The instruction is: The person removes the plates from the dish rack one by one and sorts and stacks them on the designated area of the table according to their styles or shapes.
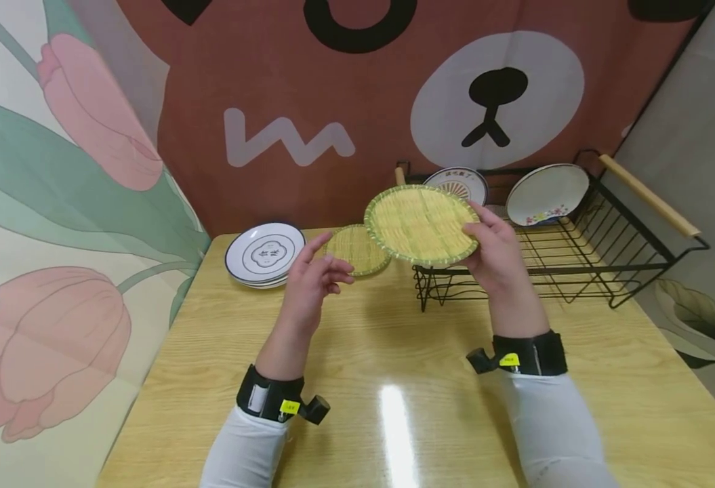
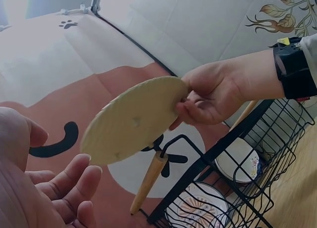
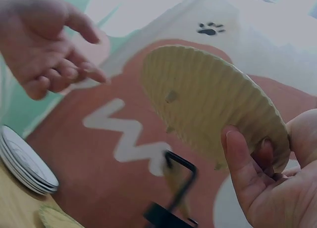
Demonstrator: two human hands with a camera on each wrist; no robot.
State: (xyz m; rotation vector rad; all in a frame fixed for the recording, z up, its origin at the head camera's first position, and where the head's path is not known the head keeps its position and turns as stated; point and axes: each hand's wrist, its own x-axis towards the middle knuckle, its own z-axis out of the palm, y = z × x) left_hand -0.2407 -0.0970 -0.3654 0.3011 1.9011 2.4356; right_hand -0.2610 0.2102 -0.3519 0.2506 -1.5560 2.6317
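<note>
My right hand grips the right edge of a round woven bamboo tray, thumb on top and fingers beneath. The tray hangs tilted above the table, and its ribbed underside shows in the right wrist view. Left of it, my left hand is in the air with loosely bent fingers and holds nothing. A gap separates its fingertips from the held tray in the head view. A second woven tray lies on the table behind the left hand, partly covered by hand and held tray. Beside it sits a stack of white plates with dark rims.
At the right stands a black wire dish rack with wooden handles. Inside it lean a patterned plate and a white dish with flowers. A bear-printed cloth hangs behind the wooden table.
</note>
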